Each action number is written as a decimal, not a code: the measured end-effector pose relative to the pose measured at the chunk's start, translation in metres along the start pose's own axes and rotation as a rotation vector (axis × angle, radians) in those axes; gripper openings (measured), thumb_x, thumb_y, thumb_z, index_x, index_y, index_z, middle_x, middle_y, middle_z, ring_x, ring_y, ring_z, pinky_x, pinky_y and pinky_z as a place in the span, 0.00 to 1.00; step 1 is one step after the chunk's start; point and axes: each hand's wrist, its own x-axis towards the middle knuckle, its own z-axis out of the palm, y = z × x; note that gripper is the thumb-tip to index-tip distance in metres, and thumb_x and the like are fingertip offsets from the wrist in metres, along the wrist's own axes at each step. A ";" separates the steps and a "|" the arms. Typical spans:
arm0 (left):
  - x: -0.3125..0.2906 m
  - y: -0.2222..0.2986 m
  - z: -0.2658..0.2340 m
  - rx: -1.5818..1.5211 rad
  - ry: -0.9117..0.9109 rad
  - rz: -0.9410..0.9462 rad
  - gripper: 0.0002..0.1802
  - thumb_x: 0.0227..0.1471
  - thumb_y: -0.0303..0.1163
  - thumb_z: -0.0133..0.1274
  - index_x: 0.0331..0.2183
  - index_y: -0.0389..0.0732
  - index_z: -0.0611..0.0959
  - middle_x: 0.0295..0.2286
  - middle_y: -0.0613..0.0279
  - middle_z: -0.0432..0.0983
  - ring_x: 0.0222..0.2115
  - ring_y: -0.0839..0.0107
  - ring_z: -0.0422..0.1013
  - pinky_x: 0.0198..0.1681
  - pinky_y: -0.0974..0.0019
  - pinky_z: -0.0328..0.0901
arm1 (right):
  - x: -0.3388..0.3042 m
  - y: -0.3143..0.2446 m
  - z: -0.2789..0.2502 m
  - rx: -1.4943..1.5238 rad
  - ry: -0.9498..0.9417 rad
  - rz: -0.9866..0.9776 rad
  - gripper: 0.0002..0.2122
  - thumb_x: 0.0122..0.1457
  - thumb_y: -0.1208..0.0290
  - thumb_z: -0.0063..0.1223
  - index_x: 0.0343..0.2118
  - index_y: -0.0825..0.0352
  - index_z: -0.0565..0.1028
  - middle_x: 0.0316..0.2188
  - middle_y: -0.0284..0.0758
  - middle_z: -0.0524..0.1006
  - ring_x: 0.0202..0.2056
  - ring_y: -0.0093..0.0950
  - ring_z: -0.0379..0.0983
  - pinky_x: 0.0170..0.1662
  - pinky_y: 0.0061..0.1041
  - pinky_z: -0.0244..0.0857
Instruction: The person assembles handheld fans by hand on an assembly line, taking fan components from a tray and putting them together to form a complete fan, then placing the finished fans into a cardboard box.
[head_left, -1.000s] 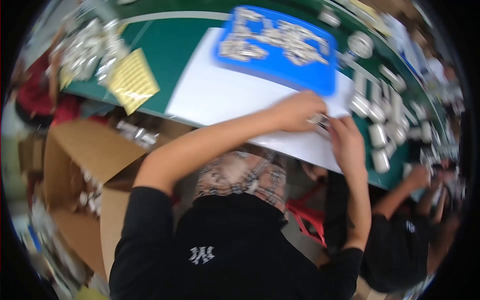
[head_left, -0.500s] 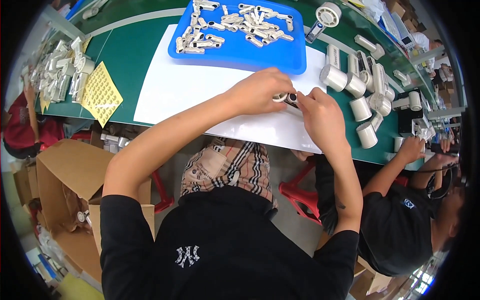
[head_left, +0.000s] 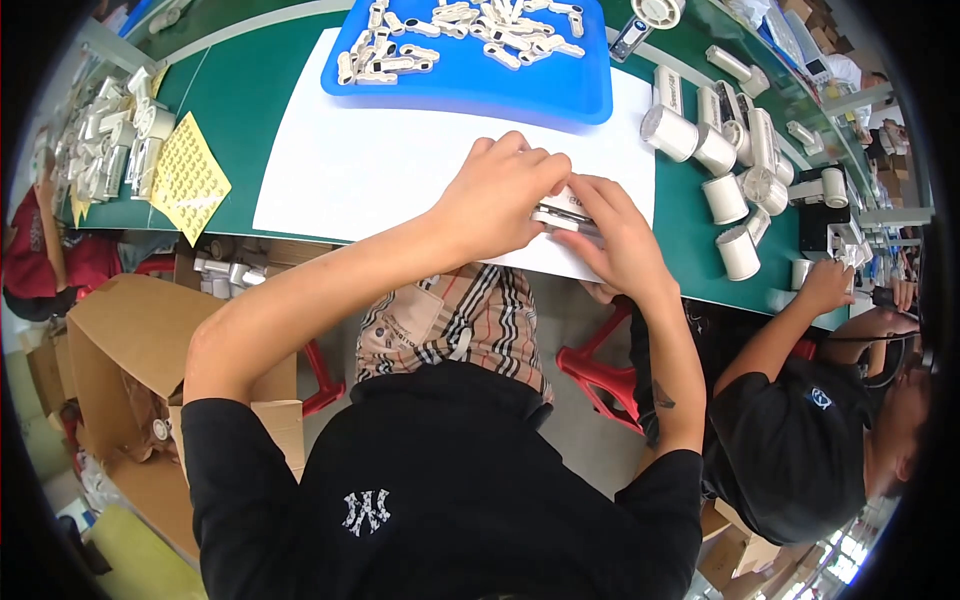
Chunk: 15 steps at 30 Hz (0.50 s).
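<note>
Both hands are closed on one white plastic housing (head_left: 566,213) with a dark slot along its side, held over a white sheet (head_left: 375,150). From the left, my left hand (head_left: 500,195) grips one end, its fingers curled and partly hiding the part. On the other side, my right hand (head_left: 612,235) pinches the housing between thumb and fingers. Beyond my hands lies a blue tray (head_left: 470,100) of small cream-coloured plastic parts (head_left: 500,30).
On the green table at right are several white cylindrical devices (head_left: 725,199); more white parts (head_left: 110,130) are piled far left beside a yellow sticker sheet (head_left: 190,178). An open cardboard box (head_left: 130,340) stands below left. A co-worker's hand (head_left: 827,288) is at the right.
The housing has turned so that its slotted side shows. My right hand has come lower, with its fingers laid along the part. The view has shifted slightly.
</note>
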 end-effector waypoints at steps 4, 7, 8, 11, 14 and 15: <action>0.001 -0.006 0.005 0.001 0.083 0.074 0.22 0.34 0.29 0.66 0.34 0.46 0.75 0.34 0.68 0.75 0.39 0.61 0.68 0.44 0.57 0.60 | -0.002 0.004 0.008 -0.109 0.098 -0.047 0.28 0.49 0.70 0.63 0.55 0.68 0.68 0.48 0.44 0.72 0.47 0.41 0.69 0.50 0.34 0.64; 0.004 -0.003 0.004 -0.059 0.084 0.017 0.23 0.34 0.31 0.67 0.35 0.46 0.76 0.33 0.67 0.75 0.38 0.60 0.68 0.44 0.57 0.60 | 0.005 0.003 0.000 0.118 0.066 0.058 0.27 0.47 0.70 0.64 0.52 0.68 0.71 0.47 0.44 0.74 0.47 0.41 0.70 0.51 0.34 0.64; 0.005 -0.002 0.003 -0.085 0.077 -0.027 0.23 0.34 0.31 0.68 0.36 0.46 0.77 0.33 0.66 0.76 0.38 0.60 0.68 0.43 0.58 0.60 | 0.007 0.003 -0.001 0.204 0.078 0.113 0.25 0.46 0.70 0.66 0.49 0.68 0.74 0.45 0.43 0.76 0.47 0.41 0.71 0.51 0.35 0.64; 0.004 0.005 0.001 -0.097 0.067 -0.123 0.24 0.33 0.32 0.69 0.36 0.44 0.77 0.32 0.65 0.76 0.37 0.59 0.68 0.41 0.58 0.62 | 0.008 0.002 -0.001 0.352 0.061 0.215 0.25 0.45 0.69 0.66 0.48 0.68 0.75 0.45 0.43 0.77 0.47 0.41 0.71 0.51 0.34 0.64; 0.003 0.005 0.004 -0.086 0.105 -0.105 0.24 0.32 0.31 0.68 0.36 0.43 0.77 0.31 0.62 0.77 0.36 0.59 0.68 0.39 0.58 0.63 | 0.006 0.005 0.000 0.265 0.057 0.125 0.25 0.46 0.70 0.66 0.49 0.68 0.74 0.44 0.44 0.76 0.46 0.40 0.71 0.50 0.33 0.64; 0.003 0.005 0.006 -0.093 0.105 -0.106 0.24 0.32 0.31 0.68 0.36 0.43 0.77 0.31 0.62 0.77 0.36 0.59 0.68 0.39 0.58 0.63 | 0.005 0.009 0.001 0.171 0.069 0.023 0.25 0.47 0.70 0.65 0.50 0.68 0.73 0.44 0.44 0.75 0.46 0.40 0.70 0.50 0.33 0.64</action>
